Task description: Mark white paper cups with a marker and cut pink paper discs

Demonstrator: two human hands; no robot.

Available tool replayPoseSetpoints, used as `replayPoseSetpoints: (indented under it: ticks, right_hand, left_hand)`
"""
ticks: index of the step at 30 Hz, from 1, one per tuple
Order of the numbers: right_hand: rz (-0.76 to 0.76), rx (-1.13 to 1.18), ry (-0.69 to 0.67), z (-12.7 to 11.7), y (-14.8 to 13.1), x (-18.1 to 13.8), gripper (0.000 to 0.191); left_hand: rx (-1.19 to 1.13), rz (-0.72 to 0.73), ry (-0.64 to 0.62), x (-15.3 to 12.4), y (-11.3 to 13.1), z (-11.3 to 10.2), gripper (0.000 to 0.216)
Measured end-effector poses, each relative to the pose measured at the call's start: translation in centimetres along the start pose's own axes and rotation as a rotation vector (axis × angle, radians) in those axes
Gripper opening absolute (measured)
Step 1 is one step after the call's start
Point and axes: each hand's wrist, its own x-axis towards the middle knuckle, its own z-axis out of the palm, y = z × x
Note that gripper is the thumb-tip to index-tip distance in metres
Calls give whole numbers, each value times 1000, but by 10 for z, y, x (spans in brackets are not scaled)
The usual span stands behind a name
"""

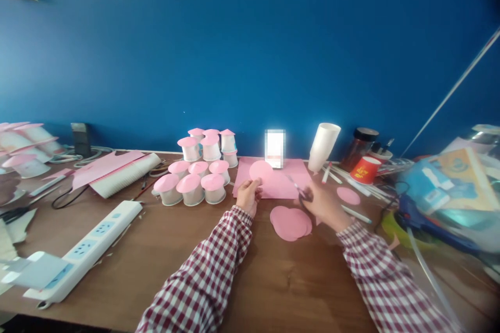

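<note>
Between the fingers and thumb of my left hand (248, 195) is a pink paper circle (261, 170), held up over a pink paper sheet (246, 171). My right hand (322, 203) is closed around the handles of a pair of scissors (300, 191), whose blades point toward the circle without touching it. Several cut pink circles (289, 222) lie overlapped on the table below the two hands. To the left stand several white paper cups with pink cone tops (193, 188). A lit screen (275, 148), blurred out, stands behind the sheet.
A white power strip (94, 242) lies at the left. On the right are a stack of white cups (324, 143), a red cup (365, 169), a dark-lidded jar (359, 145), a blue glue gun (429, 226) and loose markers (356, 213). A blue partition (250, 62) closes the back.
</note>
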Motion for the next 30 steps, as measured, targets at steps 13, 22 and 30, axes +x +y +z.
replayPoseSetpoints:
  ticks: [13,22,30]
  right_hand:
    - [138,-323,266,-9,45,10,24]
    - [-75,-152,157,7,30,9,26]
    - [-139,-359,154,11,20,3,16]
  left_hand:
    - [874,14,-891,-23,6,0,26]
    - [1211,466,-596,-12,-15,-7,23]
    - [1204,561,-595,-5,-28,-13,20]
